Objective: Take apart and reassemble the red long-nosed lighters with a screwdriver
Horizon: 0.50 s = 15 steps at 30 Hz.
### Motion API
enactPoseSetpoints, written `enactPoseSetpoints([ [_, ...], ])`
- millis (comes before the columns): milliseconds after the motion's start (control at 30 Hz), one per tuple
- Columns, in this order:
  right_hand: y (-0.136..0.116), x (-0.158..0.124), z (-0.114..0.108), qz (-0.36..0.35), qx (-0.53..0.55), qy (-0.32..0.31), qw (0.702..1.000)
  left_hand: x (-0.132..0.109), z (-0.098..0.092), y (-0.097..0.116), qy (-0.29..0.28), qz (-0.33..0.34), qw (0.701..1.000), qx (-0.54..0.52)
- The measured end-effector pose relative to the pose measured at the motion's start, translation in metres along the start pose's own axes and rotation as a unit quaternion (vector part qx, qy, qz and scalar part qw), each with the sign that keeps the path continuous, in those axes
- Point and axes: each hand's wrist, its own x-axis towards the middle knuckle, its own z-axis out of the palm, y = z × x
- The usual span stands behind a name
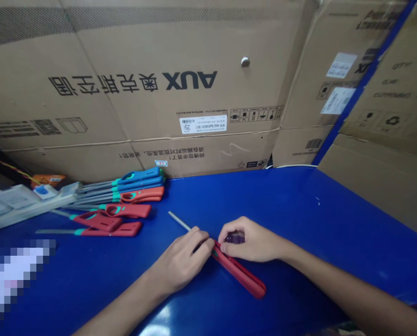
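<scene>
A red long-nosed gas lighter (242,275) lies slantwise on the blue table, its metal tube pointing to the far left. A dark gap runs along the seam of its handle. My left hand (187,259) is closed around the lighter where tube and handle meet, covering that part. Curled over the upper end of the handle, my right hand (252,239) has its fingertips at the seam. A dark purple, shiny object (235,238) shows inside the curled right hand; its exact kind is hidden by the fingers.
More lighters lie at the left: red ones (110,229), orange ones (142,193) and blue ones (138,175). Behind them is a white power strip (26,212) with plugs. Cardboard sheets (152,112) wall the back and right of the blue table (292,200).
</scene>
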Motion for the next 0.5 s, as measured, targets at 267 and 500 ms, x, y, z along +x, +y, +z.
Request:
enactPoseSetpoints([
  [267, -0.006, -0.007, 0.003, 0.006, -0.172, 0.044, 0.984, 0.011, -0.013, -0.015, -0.082, -0.089, 0.990, -0.073],
  [500, -0.017, -0.014, -0.013, 0.071, -0.272, -0.008, 0.960, 0.010, -0.017, -0.009, -0.142, -0.028, 0.989, 0.036],
])
